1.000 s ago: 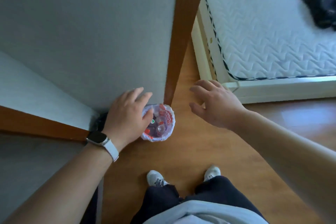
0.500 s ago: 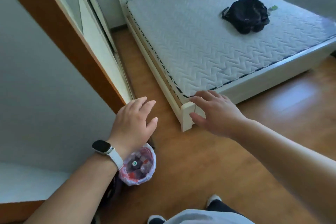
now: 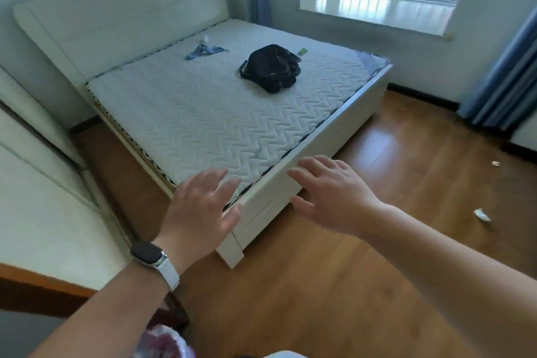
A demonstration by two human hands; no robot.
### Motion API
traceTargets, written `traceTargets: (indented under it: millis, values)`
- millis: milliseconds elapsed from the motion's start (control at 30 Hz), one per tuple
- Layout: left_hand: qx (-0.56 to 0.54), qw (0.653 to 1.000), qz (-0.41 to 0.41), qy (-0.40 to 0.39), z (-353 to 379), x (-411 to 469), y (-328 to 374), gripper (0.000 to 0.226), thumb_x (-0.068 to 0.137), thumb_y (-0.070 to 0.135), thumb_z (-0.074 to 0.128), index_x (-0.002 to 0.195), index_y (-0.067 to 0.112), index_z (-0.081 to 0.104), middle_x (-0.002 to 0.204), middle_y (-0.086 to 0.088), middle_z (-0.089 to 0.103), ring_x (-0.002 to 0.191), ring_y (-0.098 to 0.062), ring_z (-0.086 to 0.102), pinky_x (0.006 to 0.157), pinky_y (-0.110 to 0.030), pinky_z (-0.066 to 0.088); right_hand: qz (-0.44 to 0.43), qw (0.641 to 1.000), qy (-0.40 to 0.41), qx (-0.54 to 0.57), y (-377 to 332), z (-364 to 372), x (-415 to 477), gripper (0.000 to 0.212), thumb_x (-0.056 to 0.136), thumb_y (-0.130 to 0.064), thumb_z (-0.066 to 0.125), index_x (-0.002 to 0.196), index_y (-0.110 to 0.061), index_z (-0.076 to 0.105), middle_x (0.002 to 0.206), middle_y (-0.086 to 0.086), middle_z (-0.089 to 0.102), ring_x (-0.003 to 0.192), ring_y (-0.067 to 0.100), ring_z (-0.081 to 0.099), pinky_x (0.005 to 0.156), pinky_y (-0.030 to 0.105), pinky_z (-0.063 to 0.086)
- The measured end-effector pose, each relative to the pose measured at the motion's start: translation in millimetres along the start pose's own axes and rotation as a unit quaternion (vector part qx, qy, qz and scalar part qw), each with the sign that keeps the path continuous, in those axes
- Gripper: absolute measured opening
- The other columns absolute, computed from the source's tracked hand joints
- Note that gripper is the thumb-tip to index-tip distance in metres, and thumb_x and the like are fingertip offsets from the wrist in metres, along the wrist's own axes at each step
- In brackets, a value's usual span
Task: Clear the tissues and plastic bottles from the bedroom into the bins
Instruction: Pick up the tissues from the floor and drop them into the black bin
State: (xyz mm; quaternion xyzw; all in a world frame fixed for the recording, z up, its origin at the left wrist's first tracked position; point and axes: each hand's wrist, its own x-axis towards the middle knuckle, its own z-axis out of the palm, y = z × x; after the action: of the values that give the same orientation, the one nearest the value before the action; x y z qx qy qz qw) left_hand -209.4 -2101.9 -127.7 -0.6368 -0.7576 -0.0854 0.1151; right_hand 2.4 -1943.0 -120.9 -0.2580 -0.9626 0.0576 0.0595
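- Both hands are empty right now. The left hand (image 3: 200, 212), the one with the smartwatch (image 3: 149, 253) on its wrist, hangs palm down with fingers spread, holding nothing. The right hand (image 3: 331, 197) is the same, fingers loose and apart.
- Both hover over the near corner of the bed (image 3: 261, 197), not clearly touching it as far as I can tell.
- What's left to grab: a crumpled tissue (image 3: 482, 215) on the wood floor well off to the right of the right hand, and another small tissue scrap (image 3: 495, 163) further out past it.
- The lined bin (image 3: 165, 341) peeks in at the bottom edge, just below and behind the left forearm.
- On the mattress, well ahead of both hands, there's a black bag (image 3: 271, 67), a bluish cloth (image 3: 203, 51) and a small green thing (image 3: 302, 51). Can't tell if that last one is trash.
- No plastic bottles that I can spot loose in the room.
- My take on the step: this looks like the scan-and-walk bit. I'd go right first, pinch the nearer tissue, pick up the far scrap with the other hand, then carry both back in one trip.
- Worth a look along the curtain (image 3: 505, 78) side and the far side of the bed too.
- Writing or brands: nothing readable, watch face is dark.
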Motion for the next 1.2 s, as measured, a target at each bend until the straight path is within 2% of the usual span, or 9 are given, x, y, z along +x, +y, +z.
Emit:
traceTargets:
  millis: [167, 400, 633, 733, 933, 1200]
  values:
    - [-0.018, 0.997, 0.069, -0.009, 20.8, 68.9, 15.8, 0.047, 0.086, 0.043, 0.048, 0.126, 0.02, 0.058, 0.13, -0.008, 0.057, 0.12, -0.03, 0.053, 0.097, -0.051, 0.042, 0.083, 0.996, 0.01, -0.006, 46.4, -4.0, -3.5, 0.055, 0.089, -0.057, 0.042, 0.135, -0.028, 0.047, 0.139, -0.003, 0.048, 0.132, 0.021, 0.039, 0.104, 0.037, 0.033]
    - [-0.065, 0.985, 0.156, -0.029, 75.8, 172.2, 17.5, 0.049, 0.087, 0.042, 0.044, 0.129, 0.02, 0.059, 0.133, -0.007, 0.059, 0.124, -0.03, 0.052, 0.1, -0.049, 0.041, 0.205, 0.978, 0.031, -0.039, 103.8, 1.8, 19.9, 0.053, 0.084, -0.056, 0.043, 0.126, -0.025, 0.057, 0.127, -0.001, 0.058, 0.119, 0.023, 0.053, 0.093, 0.038, 0.044]
    - [-0.103, 0.963, 0.248, -0.028, 116.6, 300.7, -3.9, 0.051, 0.088, 0.047, 0.043, 0.127, 0.02, 0.062, 0.132, -0.006, 0.06, 0.122, -0.029, 0.054, 0.1, -0.041, 0.032, 0.313, 0.946, 0.054, -0.064, 143.9, -6.0, 85.6, 0.052, 0.083, -0.054, 0.044, 0.122, -0.023, 0.059, 0.124, 0.001, 0.06, 0.115, 0.025, 0.055, 0.088, 0.043, 0.048]
    - [-0.122, 0.95, 0.284, -0.039, 132.3, 350.7, -10.0, 0.052, 0.089, 0.048, 0.04, 0.129, 0.02, 0.06, 0.134, -0.006, 0.059, 0.125, -0.029, 0.053, 0.099, -0.046, 0.042, 0.355, 0.93, 0.057, -0.071, 154.9, -11.8, 112.1, 0.055, 0.084, -0.054, 0.04, 0.125, -0.023, 0.058, 0.128, 0.001, 0.057, 0.12, 0.024, 0.052, 0.091, 0.045, 0.046]
    - [-0.156, 0.925, 0.341, -0.057, 152.9, 417.3, -1.1, 0.054, 0.089, 0.05, 0.038, 0.13, 0.021, 0.058, 0.135, -0.005, 0.058, 0.127, -0.028, 0.051, 0.1, -0.048, 0.041, 0.43, 0.9, 0.048, -0.053, 176.8, -15.2, 127.6, 0.062, 0.087, -0.058, 0.03, 0.136, -0.026, 0.049, 0.143, -0.001, 0.046, 0.134, 0.02, 0.038, 0.104, 0.04, 0.033]
    - [-0.158, 0.9, 0.405, -0.033, 163.0, 486.3, 44.8, 0.047, 0.089, 0.046, 0.046, 0.129, 0.022, 0.055, 0.133, -0.004, 0.058, 0.126, -0.027, 0.05, 0.1, -0.047, 0.042, 0.486, 0.868, 0.076, -0.059, 233.4, -23.4, 120.2, 0.057, 0.09, -0.056, 0.033, 0.133, -0.024, 0.052, 0.141, 0.001, 0.049, 0.131, 0.022, 0.043, 0.101, 0.042, 0.039]
